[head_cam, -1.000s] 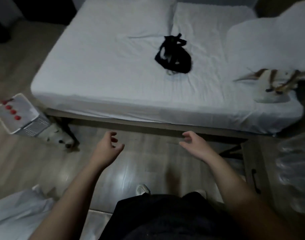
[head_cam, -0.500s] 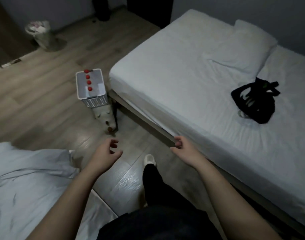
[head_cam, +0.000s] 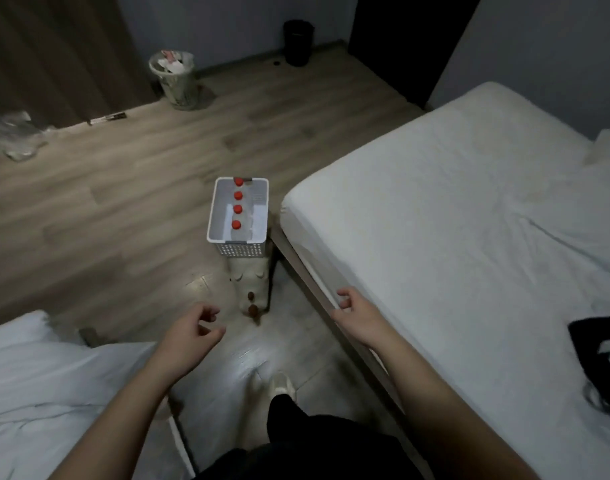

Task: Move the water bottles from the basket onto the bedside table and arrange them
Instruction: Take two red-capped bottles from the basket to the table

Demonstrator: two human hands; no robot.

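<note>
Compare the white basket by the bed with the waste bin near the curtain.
The basket is rectangular; the bin is round. The basket holds four red-capped bottles in a row; the bin holds crumpled rubbish. Both are pale and open-topped.

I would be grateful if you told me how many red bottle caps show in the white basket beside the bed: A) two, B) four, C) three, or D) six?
B: four red caps stand in a single row inside the white basket, close to the corner of the bed.
</note>
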